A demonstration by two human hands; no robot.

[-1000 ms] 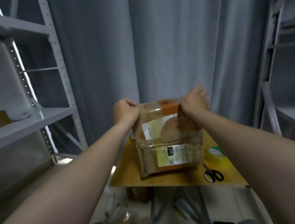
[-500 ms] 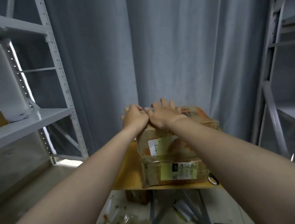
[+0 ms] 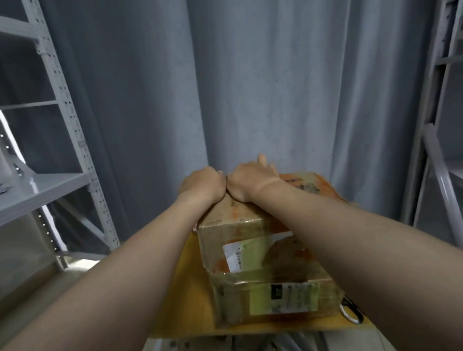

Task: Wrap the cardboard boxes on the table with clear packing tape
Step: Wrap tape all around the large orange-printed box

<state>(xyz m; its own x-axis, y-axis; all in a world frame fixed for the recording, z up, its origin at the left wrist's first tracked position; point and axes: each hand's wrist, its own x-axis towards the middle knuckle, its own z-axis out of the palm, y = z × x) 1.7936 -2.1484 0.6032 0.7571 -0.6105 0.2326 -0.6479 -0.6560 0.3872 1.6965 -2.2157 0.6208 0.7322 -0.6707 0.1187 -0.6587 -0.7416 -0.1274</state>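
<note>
1. I am looking down from the head camera along 2 bare forearms that reach forward to a stack of 2 cardboard boxes on a small yellow desk (image 3: 179,297).
2. The upper box (image 3: 230,239) sits on the lower box (image 3: 235,301), turned so that 1 corner points toward me. It is brown with orange stains and has a white and pale green label (image 3: 241,254) on its near side.
3. The lower box is wider. Its front looks glossy and wrinkled, and it carries a yellow-green label (image 3: 284,299) with a small black patch.
4. The left hand (image 3: 202,187) is at the far left of the upper box's top. Its fingers are curled under, away from the camera, so I cannot tell whether its grip is clamped on anything.
5. The right hand (image 3: 249,182) lies on top of the upper box, just beside the left hand, and the 2 hands touch at the knuckles. Its fingers (image 3: 263,162) stretch forward toward the far edge, so its grip is apart, pressing on the box and not curled round it.
6. A pair of scissors (image 3: 351,311) lies on the desk to the right of the lower box, partly hidden by the right forearm.
7. A grey curtain (image 3: 244,76) hangs behind the desk. The left shelf rack (image 3: 30,190) and the right shelf rack (image 3: 449,178), both grey metal, stand at either side.
8. The floor under the desk holds blurred litter that I cannot make out.
</note>
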